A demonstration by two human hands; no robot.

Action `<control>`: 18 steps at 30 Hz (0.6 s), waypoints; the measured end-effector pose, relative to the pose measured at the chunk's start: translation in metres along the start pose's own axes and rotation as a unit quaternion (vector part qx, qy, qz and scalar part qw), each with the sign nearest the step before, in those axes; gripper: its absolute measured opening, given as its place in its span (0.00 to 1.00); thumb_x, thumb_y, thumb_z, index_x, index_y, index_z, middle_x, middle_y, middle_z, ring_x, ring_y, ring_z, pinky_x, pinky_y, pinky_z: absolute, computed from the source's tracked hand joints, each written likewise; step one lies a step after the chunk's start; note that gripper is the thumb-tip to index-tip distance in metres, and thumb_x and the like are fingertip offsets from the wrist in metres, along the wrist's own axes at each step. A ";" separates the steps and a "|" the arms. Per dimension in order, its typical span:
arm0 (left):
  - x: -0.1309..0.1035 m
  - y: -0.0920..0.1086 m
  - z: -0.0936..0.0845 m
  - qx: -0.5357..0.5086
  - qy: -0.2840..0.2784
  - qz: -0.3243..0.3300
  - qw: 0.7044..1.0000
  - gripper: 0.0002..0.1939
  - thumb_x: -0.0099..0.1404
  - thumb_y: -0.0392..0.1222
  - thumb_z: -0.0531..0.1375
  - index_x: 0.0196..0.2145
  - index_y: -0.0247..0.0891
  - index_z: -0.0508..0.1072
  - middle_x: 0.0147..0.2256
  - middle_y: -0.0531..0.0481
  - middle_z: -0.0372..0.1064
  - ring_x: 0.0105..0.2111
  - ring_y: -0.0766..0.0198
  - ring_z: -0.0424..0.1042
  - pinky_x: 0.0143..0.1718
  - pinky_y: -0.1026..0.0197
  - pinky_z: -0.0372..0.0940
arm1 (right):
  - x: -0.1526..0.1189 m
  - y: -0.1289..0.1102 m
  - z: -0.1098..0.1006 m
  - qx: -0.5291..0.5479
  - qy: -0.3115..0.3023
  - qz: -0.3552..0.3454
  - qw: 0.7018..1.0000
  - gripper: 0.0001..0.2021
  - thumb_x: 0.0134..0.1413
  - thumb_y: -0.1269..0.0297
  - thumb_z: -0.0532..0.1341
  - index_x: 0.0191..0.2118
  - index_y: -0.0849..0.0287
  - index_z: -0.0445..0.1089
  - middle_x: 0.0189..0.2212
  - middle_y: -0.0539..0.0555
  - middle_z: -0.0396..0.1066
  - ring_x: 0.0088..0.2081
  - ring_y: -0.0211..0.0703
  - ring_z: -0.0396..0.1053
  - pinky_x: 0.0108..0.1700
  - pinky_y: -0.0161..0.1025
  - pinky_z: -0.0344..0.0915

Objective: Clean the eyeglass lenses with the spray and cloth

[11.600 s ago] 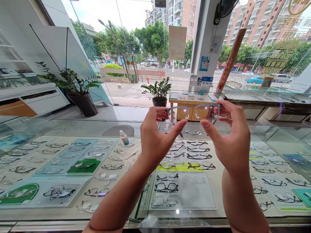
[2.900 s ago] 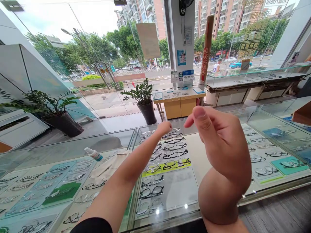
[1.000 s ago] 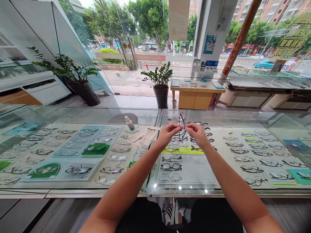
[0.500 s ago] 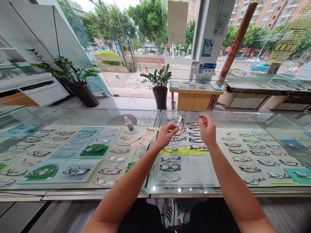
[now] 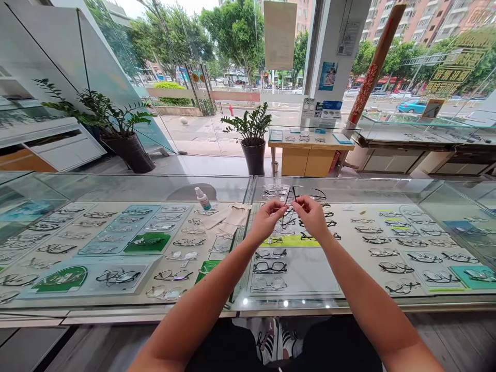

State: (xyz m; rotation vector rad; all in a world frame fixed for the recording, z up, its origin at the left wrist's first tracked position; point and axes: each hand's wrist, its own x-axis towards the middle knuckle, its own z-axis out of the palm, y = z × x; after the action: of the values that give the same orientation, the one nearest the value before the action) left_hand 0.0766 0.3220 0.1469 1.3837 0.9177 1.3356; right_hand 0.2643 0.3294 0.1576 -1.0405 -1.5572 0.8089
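A pair of glasses with thin dark temples (image 5: 294,193) is held up above the glass display counter. My left hand (image 5: 266,221) is closed in a pinch on its left side. From the right, my right hand (image 5: 312,216) pinches it too, fingertips close to those of my left hand. The lenses and the exact grip are partly hidden by the fingers and hard to separate from the frames below. Under my hands, rows of eyeglasses (image 5: 270,267) lie inside the counter, some by a yellow-green strip (image 5: 289,241).
To the left of my hands are a white spray bottle (image 5: 202,198) and beige cloths (image 5: 232,217). More eyeglasses (image 5: 396,267) fill the display on both sides. Beyond the counter stand a potted plant (image 5: 253,155) and a wooden display table (image 5: 306,160).
My right hand has moved left and down, from apart to beside my left hand, and now grips the glasses. My left hand has stayed nearly in place.
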 end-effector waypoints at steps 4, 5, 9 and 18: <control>0.002 0.004 -0.004 -0.038 0.041 -0.036 0.998 0.22 0.61 0.61 0.74 0.37 0.40 0.77 0.45 0.45 0.82 0.47 0.56 0.78 0.47 0.56 0.71 | 0.003 -0.003 -0.005 0.027 0.025 0.051 0.998 0.14 0.60 0.48 0.66 0.36 0.54 0.74 0.29 0.50 0.73 0.28 0.41 0.64 0.32 0.41 0.65; 0.003 0.005 -0.005 -0.050 0.055 -0.046 0.996 0.23 0.60 0.61 0.74 0.38 0.40 0.77 0.46 0.44 0.82 0.49 0.55 0.79 0.48 0.56 0.71 | 0.004 -0.003 -0.007 0.036 0.032 0.067 0.997 0.14 0.59 0.49 0.66 0.36 0.54 0.74 0.28 0.50 0.73 0.27 0.41 0.65 0.32 0.41 0.65; 0.008 0.007 -0.014 -0.112 0.095 -0.066 0.987 0.26 0.56 0.61 0.77 0.39 0.41 0.75 0.51 0.43 0.81 0.55 0.50 0.78 0.50 0.51 0.74 | 0.008 -0.002 -0.009 0.080 0.048 0.119 0.988 0.13 0.52 0.51 0.68 0.33 0.55 0.73 0.28 0.50 0.75 0.26 0.40 0.67 0.30 0.39 0.65; 0.018 0.008 -0.029 -0.192 0.176 -0.044 0.964 0.27 0.54 0.58 0.78 0.40 0.42 0.72 0.52 0.45 0.78 0.56 0.50 0.77 0.48 0.49 0.79 | 0.013 0.011 -0.007 0.135 0.015 0.216 0.967 0.15 0.46 0.51 0.70 0.35 0.56 0.73 0.32 0.54 0.81 0.27 0.40 0.73 0.28 0.36 0.64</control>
State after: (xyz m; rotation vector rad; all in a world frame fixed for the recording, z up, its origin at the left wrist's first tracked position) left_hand 0.0488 0.3417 0.1569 0.8143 0.8770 1.6195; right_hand 0.2730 0.3455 0.1546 -1.1972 -1.1640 1.2591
